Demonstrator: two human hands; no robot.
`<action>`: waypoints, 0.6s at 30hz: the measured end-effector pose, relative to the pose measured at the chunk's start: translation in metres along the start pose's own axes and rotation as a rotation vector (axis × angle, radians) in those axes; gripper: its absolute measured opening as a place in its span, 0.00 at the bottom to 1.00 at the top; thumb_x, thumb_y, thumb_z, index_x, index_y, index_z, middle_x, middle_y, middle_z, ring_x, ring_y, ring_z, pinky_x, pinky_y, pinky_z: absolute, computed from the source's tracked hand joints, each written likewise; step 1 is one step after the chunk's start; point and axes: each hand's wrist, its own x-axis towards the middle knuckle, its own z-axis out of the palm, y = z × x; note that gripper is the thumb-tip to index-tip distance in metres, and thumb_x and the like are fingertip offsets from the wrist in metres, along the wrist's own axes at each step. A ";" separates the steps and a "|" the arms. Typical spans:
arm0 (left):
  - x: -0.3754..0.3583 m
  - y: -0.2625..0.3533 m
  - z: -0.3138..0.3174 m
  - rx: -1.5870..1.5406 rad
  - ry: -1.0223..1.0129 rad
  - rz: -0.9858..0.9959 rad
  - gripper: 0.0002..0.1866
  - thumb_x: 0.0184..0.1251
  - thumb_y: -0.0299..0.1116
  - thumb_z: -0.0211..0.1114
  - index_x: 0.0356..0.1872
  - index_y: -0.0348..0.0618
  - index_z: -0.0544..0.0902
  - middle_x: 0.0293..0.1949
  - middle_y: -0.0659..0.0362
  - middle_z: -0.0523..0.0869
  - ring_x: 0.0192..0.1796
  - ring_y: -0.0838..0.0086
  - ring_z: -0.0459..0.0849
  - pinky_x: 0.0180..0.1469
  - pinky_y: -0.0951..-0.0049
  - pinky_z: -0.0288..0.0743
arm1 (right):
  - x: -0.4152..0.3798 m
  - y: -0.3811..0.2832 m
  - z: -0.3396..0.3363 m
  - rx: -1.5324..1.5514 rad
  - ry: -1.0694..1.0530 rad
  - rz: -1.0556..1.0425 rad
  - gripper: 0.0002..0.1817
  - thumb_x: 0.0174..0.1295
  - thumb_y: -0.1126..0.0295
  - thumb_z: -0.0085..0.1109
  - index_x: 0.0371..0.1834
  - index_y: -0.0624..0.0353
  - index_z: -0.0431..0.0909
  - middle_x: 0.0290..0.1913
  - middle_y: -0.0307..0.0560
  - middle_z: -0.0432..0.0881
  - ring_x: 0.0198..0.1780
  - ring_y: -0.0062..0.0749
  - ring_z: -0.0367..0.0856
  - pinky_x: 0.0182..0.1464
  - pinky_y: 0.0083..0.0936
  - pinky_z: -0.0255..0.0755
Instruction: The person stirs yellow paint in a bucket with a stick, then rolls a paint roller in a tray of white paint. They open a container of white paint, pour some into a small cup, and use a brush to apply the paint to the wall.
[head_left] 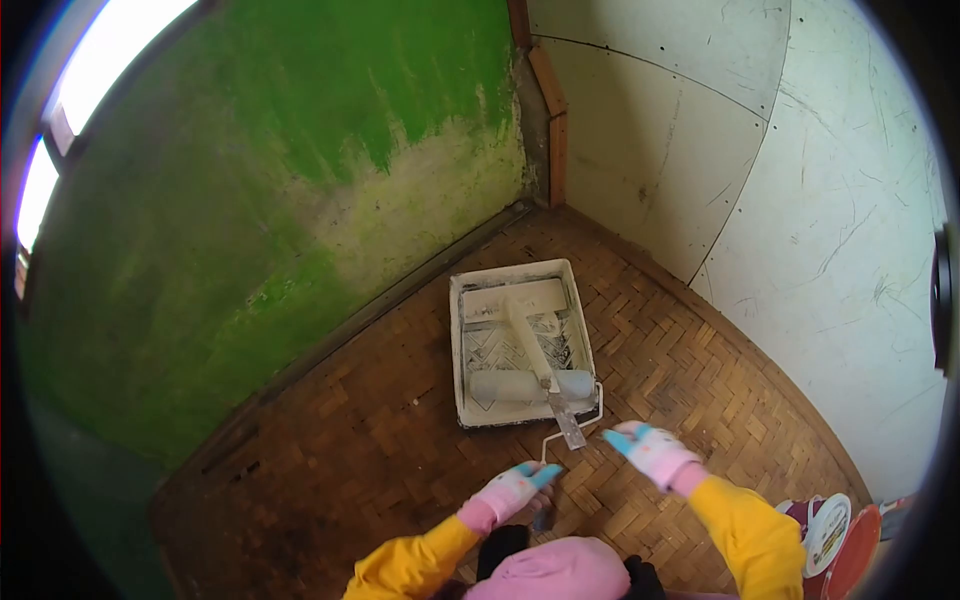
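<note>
A cream-smeared paint tray (457,340) lies on the woven floor. Across its near end rests a roller (505,386), whose wire frame bends out over the tray's right edge and down toward me. A scraper-like tool (532,345) with a broad pale head and a metal end lies over the tray and roller. My left hand (517,488), in a white and pink glove with blue fingertips, is closed at the lower end of the roller frame, its handle mostly hidden. My right hand (645,450), gloved alike, is held right of the metal end, fingers apart, holding nothing.
A green, patchily painted wall (300,180) rises at the left, and pale panels (830,200) form the right wall. Paint buckets (828,530) stand at the lower right. My pink-covered knee (560,572) is at the bottom edge.
</note>
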 end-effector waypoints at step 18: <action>0.086 -0.073 0.033 0.237 0.644 0.035 0.24 0.63 0.53 0.51 0.53 0.49 0.67 0.42 0.48 0.81 0.44 0.52 0.80 0.44 0.57 0.73 | 0.066 -0.051 0.076 -0.485 0.124 0.009 0.22 0.57 0.63 0.47 0.54 0.57 0.60 0.40 0.57 0.78 0.37 0.51 0.80 0.40 0.41 0.74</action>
